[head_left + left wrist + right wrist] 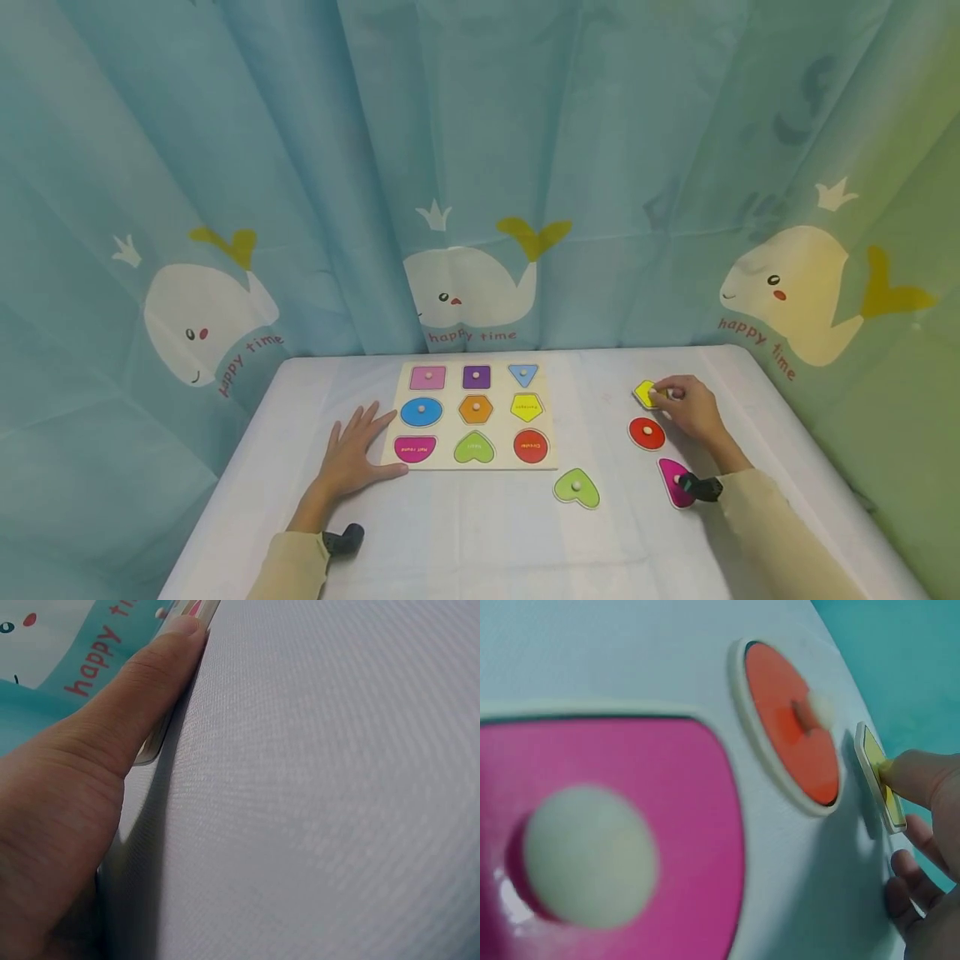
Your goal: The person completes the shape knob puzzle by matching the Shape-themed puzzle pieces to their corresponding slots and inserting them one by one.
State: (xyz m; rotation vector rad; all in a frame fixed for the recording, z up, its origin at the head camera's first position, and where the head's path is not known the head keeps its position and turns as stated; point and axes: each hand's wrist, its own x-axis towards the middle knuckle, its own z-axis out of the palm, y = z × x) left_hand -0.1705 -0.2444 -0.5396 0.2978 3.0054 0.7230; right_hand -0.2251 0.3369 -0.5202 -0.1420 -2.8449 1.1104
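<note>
With thumb and fingertips, my right hand (693,408) pinches the knob of a yellow pentagon puzzle piece (642,390), at the right of the table in the head view. The piece tilts in the right wrist view, with its shadow beside it on the cloth. My left hand (351,454) lies spread at the left edge of a wooden shape puzzle board (502,429). Its thumb (142,690) rests along the board's near corner. Pink, purple, blue and orange knobbed pieces sit in the board; the half-round, heart, circle and pentagon places show printed words and no knobs.
A red circle piece (637,429) lies just nearer than the right hand, and a magenta half-round piece (675,497) lies below the right wrist. A green heart piece (588,493) is off the board's near right corner. A whale-print curtain (630,300) hangs behind the table.
</note>
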